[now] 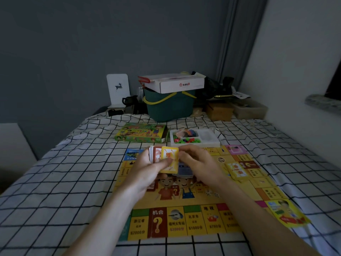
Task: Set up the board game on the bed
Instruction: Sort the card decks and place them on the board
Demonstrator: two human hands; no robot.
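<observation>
Hands meet over the yellow paper game board (184, 204) spread flat on the grid-patterned white bedsheet (64, 182). Left hand (147, 169) grips a stack of red and yellow cards (164, 159), thumb pressed across the top yellow card. Right hand (199, 163), fingers curled, touches that card's right edge; whether it pinches it, can't tell. Another small yellow card pile (237, 170) lies on board's right side. Green game box (141, 134) and white plastic piece tray (195, 138) sit just beyond the board.

A yellow game board (184, 206) lies flat on the checked bed (64, 182); a card stack (162, 159) is held above it.
</observation>
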